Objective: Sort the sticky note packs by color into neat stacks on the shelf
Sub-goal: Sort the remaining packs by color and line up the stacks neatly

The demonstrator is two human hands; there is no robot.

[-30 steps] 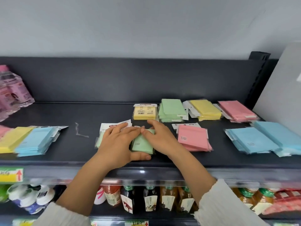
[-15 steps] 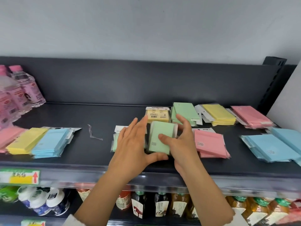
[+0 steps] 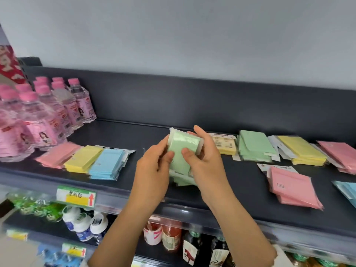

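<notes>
Pale grey wall (image 3: pixel 173 35) above dark shelf (image 3: pixel 119 137)

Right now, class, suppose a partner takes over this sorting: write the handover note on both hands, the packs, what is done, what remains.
Hands: left hand and right hand both grip a bundle of green packs, held above the shelf.
Done: left pink stack, left yellow stack and left blue stack lie side by side; at the back sit a green stack, back yellow stack and back pink stack.
To do: probably add the held bundle to the green stack; the single yellow pack, front pink pile and blue packs at the right edge lie apart from matching colours.
</notes>
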